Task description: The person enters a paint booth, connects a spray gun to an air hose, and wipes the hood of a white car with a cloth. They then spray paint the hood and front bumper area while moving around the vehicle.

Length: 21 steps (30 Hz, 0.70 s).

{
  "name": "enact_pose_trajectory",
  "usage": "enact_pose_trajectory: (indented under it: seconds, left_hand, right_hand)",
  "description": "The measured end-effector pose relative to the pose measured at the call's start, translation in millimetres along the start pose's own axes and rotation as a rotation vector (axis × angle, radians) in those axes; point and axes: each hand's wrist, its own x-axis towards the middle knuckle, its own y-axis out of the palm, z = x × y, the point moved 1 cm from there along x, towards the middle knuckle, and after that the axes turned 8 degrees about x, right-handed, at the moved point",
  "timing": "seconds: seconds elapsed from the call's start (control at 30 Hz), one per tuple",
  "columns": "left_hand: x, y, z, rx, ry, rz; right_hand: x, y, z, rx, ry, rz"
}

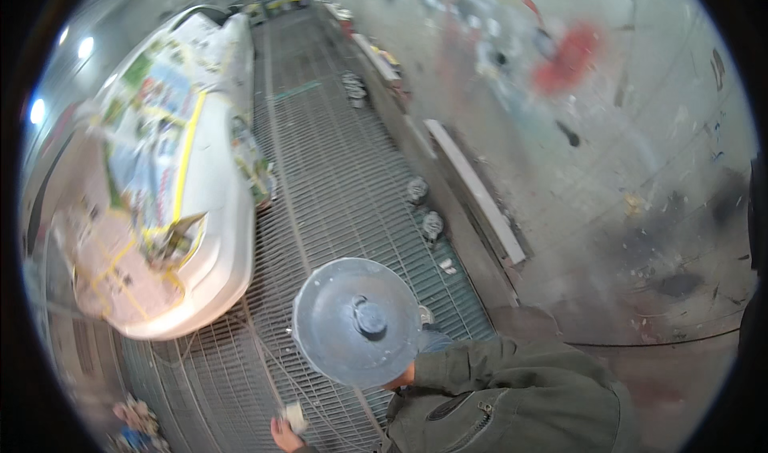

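A round, bluish-grey plastic container with a lid (336, 309) and a raised knob (369, 317) is held up in front of my body. My right hand (402, 378) is at its near rim, at the end of a dark green sleeve; it grips the container from the side, and most of its fingers are hidden below. Lower down, my left hand (286, 435) pinches a small off-white piece (294, 418), which may be cloth or paper; it is too blurred to tell.
A white car (228, 205) masked with printed sheets (152, 149) and yellow tape stands at the left. Metal floor grating (320, 157) runs beside it. Crumpled grey wads (432, 226) lie along the stained wall (608, 133) at the right. Rags (136, 421) lie at lower left.
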Motion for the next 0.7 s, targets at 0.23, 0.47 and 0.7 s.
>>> enact_pose_trajectory:
  seconds: [0.23, 0.47, 0.7]
  left_hand:
    - [-50, 357, -192, -0.138, 0.091, 0.725]
    - [-213, 645, -268, -0.039, 0.773, 0.995]
    - [-326, 762, -191, 0.281, 1.739, 1.389]
  right_hand:
    - [-17, -167, 43, 0.057, 0.225, -0.207]
    - [-67, -220, 83, 0.334, 0.471, -0.925]
    - [-116, -231, 78, 0.218, 0.471, -1.197]
